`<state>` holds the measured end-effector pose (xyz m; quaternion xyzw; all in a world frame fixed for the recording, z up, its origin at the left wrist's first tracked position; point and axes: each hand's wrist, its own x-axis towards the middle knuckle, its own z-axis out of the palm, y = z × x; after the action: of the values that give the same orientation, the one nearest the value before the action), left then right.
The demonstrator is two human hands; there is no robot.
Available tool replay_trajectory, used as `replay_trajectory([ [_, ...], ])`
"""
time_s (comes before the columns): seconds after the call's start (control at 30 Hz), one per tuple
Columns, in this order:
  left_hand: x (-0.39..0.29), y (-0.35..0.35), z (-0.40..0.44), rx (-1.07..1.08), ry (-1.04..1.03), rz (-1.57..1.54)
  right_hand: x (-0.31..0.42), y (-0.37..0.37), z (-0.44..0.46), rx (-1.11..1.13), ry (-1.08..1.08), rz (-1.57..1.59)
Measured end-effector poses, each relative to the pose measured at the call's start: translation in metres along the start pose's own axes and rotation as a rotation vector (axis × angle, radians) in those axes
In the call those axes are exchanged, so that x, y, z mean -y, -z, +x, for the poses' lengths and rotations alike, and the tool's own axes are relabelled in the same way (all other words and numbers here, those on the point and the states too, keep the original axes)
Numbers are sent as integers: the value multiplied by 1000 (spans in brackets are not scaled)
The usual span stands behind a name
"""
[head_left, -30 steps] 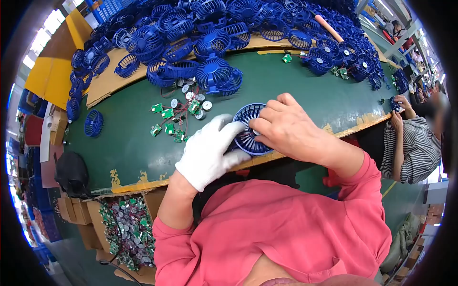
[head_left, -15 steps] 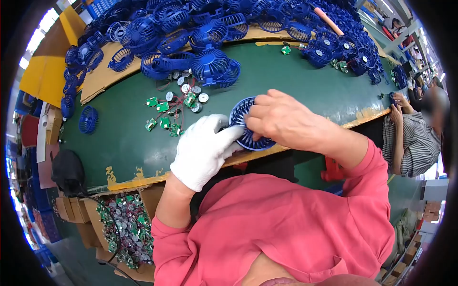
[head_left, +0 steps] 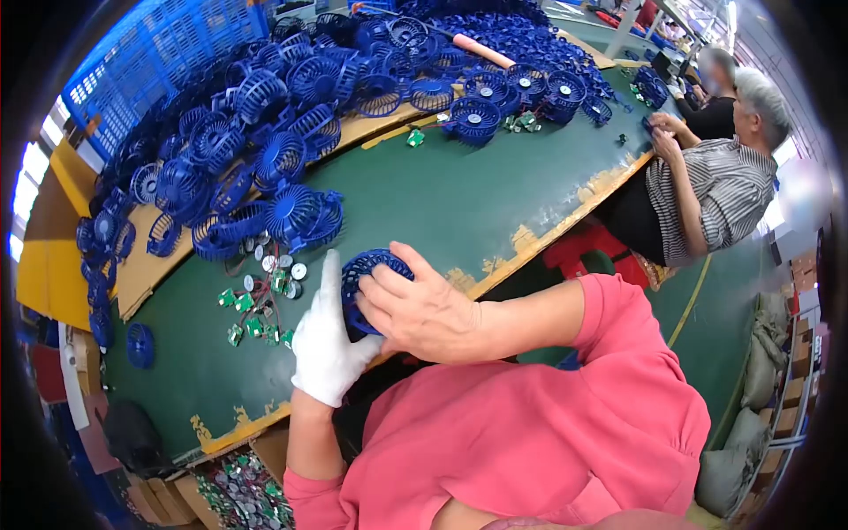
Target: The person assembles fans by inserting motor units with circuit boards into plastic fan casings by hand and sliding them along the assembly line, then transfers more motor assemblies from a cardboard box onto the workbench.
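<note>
One round blue fan cage (head_left: 353,270) is held in two hands over the near edge of a workbench; it is the hub of this clock. The white-gloved left hand (head_left: 329,346) cradles its side, fingers extended and thumb spread apart. The bare right hand (head_left: 408,311) has its fingers curled together at the cage's open face; whether they pinch anything cannot be told.

Toward 9 to 10 o'clock lie about eight silver discs (head_left: 299,271), some overlapping, and at least six green circuit boards (head_left: 254,327), with thin red wires among them. One lone blue cage (head_left: 140,345) rests between 8 and 9. A heap of blue cages (head_left: 261,93), too many to count, arcs from 9 round to 1, with one pink-handled tool (head_left: 483,50) at 1.

The green tabletop (head_left: 442,212) is glossy, its near edge patched with torn yellow tape. Brown cardboard (head_left: 144,265) lies under part of the heap. One blue crate (head_left: 163,66) stands between 10 and 11. Two co-workers (head_left: 720,181) sit between 2 and 3. At 7, below the bench, is a box of boards and discs (head_left: 243,490).
</note>
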<state>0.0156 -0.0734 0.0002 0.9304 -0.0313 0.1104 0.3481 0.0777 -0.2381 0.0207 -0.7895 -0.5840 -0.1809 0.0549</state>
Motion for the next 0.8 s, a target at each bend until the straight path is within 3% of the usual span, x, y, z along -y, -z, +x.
replay_trajectory([
  [0.1,3,-18,10,-61,-60,-105,-18,-4,-16,25,-18,-159],
  [0.17,-5,-24,17,109,108,-448,-33,3,-29,105,-88,-180],
  [0.27,-9,-45,28,-112,-162,-108,-70,3,-51,159,-223,-279],
  [0.43,-3,-36,26,-27,-62,-176,-173,-2,-102,240,-544,-439],
  [0.5,8,-35,18,109,-77,-145,-218,-3,-121,244,-647,-471],
  [0.63,13,-24,1,175,-96,-92,-319,-26,-167,145,-654,-529],
  [0.7,15,-19,-2,144,-126,-62,-340,-28,-165,200,-824,-558],
  [0.77,16,-9,-3,105,-120,-41,-358,-38,-167,170,-860,-687],
  [0.8,16,1,-1,76,-91,-21,-338,-32,-145,200,-924,-700],
])
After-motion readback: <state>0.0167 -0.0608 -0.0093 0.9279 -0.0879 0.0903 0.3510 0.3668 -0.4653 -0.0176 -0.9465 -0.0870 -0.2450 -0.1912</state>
